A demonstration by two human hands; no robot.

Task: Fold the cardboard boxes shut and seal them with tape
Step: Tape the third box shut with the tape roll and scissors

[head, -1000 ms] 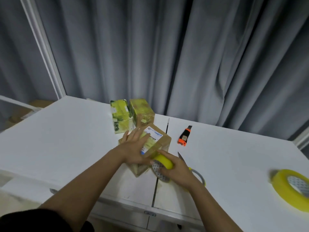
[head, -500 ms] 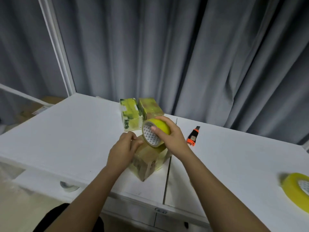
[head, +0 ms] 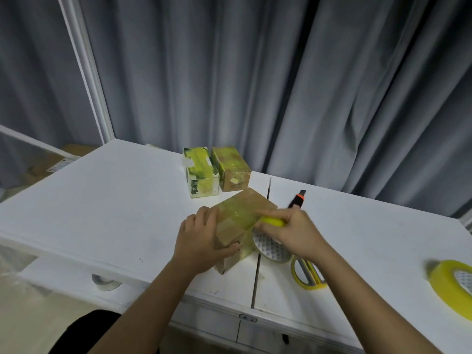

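Left hand grips box | right hand fingers clamp tape roll at box's right edge

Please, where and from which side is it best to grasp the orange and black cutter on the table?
Probably grip the cutter by its black body, coming from above with the fingers across its narrow width. It lies flat, its grey tip points to the curtain, and its near end is hidden behind the right hand.

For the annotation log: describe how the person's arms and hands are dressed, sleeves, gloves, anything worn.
Both forearms are bare; no sleeve shows in view. The left hand and right hand wear no gloves, and no ring, watch or bracelet is visible. Dark clothing shows at the bottom edge.
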